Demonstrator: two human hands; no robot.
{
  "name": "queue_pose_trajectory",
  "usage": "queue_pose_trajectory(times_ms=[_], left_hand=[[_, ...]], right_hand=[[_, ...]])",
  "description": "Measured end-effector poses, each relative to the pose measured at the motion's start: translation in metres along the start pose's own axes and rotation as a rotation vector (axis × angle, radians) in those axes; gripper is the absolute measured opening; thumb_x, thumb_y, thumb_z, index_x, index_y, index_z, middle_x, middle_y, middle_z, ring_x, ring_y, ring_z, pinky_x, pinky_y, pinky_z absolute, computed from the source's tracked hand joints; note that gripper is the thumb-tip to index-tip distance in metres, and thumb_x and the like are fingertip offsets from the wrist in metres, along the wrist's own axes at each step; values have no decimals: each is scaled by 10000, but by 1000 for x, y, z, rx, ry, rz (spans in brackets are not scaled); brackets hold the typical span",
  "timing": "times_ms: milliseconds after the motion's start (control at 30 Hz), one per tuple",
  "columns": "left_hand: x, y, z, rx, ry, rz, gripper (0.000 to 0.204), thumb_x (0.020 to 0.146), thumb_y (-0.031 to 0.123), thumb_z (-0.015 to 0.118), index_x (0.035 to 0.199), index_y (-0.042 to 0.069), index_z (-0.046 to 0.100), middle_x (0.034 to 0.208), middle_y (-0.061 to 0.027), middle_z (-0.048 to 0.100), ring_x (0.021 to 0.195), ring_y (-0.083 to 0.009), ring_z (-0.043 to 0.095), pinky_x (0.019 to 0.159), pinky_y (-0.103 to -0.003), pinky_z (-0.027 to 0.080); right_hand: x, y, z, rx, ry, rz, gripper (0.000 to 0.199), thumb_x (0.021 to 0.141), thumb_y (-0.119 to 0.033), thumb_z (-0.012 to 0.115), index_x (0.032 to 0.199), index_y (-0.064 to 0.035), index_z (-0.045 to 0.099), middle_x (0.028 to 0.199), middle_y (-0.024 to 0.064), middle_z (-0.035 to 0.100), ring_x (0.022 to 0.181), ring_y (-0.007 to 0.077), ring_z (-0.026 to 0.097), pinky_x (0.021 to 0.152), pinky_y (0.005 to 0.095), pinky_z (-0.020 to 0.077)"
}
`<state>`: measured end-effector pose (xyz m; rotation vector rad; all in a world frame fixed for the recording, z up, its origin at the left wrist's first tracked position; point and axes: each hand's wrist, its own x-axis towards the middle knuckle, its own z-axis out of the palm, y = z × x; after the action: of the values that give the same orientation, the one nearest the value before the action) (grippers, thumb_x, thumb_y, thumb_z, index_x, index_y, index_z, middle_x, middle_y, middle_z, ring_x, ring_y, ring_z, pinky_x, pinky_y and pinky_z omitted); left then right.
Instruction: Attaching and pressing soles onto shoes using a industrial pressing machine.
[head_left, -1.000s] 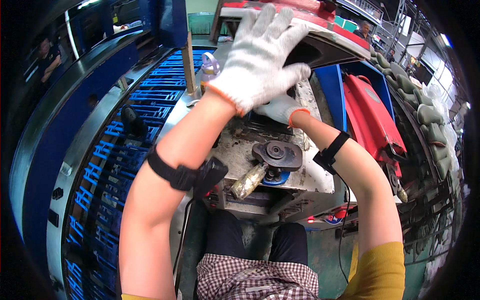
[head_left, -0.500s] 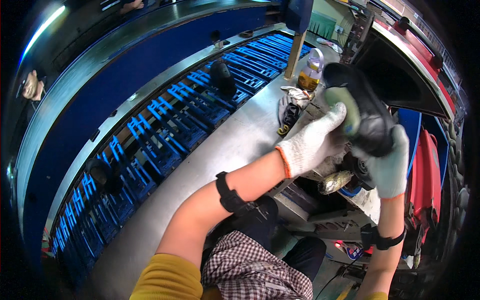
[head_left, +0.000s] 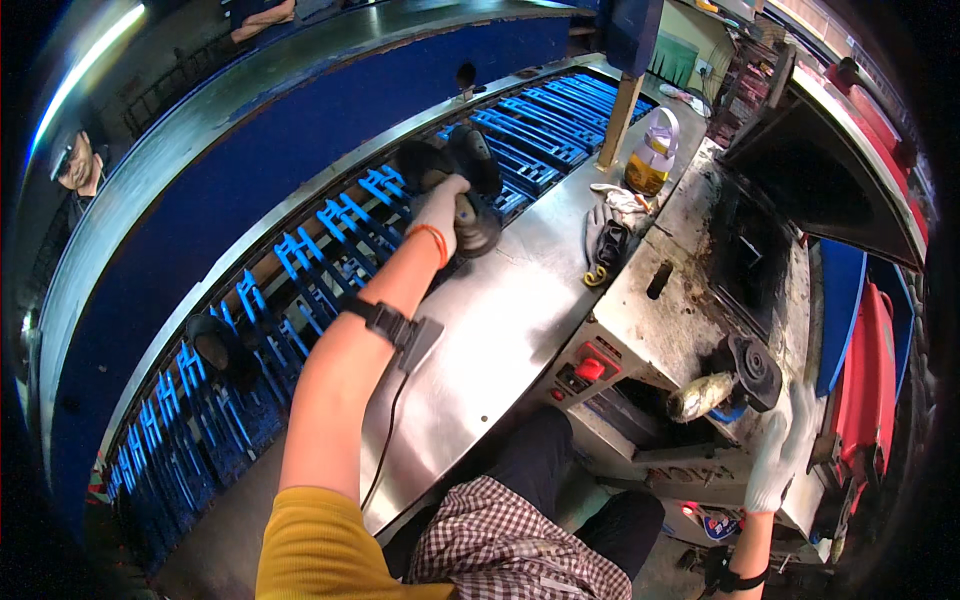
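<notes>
White knitted gloves with orange cuffs cover both hands. Over the blue slatted conveyor, my left hand [head_left: 443, 212] grips a dark shoe [head_left: 476, 226], parts of which show on both sides of the glove. Right beside it on the slats stands another black shoe [head_left: 476, 160]. My right hand [head_left: 783, 450] is low at the right edge of the worn machine table, fingers stretched upward and holding nothing. It is nearest to a black metal tool [head_left: 752, 372] with a thick wrapped handle [head_left: 700, 397], which lies on that table.
A steel ledge [head_left: 490, 350] runs along the conveyor [head_left: 330, 260]. On it lie a grey-black glove [head_left: 605, 245] and a purple-topped bottle [head_left: 652, 160]. A red switch [head_left: 590, 369] sits on the machine front. Another dark shoe [head_left: 212, 345] rides farther left. A person [head_left: 80, 165] stands beyond the conveyor.
My left hand has carried the dark shoe from above the machine table leftward to the conveyor. My right hand has let go of it and dropped lower, uncovering the table top.
</notes>
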<state>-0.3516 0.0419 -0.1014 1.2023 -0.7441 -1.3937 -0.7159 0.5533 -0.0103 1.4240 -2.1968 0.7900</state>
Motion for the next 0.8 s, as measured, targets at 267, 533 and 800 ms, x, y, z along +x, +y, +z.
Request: queue_pose_trajectory(times_ms=[267,533,800], left_hand=[[87,-22,-20,790,325,324,957,880,424,703,1638,38,264,1430,-294,580,1313,-472,583,1107,-529,476],[42,-32,-73,814,220,355,976,967,625,594,1652,17,256,1579,-345,425,1479,-499,411,1229,-517,347],[-103,68,-286,1642,1169,496,809,898,611,667,1419,0,575,1425,-237,600,1334,-402,573,1105,-622,406]], right_hand=[[-21,10,22,-225,2,-122,392,925,-59,627,1310,13,646,1293,209,650,1299,437,559,1135,504,408],[-21,25,29,-241,-55,-123,310,987,-114,612,1258,27,669,1292,224,663,1265,424,581,1111,491,423],[-32,68,33,-230,65,-199,277,1047,-96,635,1274,59,665,1281,226,667,1212,400,618,1079,468,465]])
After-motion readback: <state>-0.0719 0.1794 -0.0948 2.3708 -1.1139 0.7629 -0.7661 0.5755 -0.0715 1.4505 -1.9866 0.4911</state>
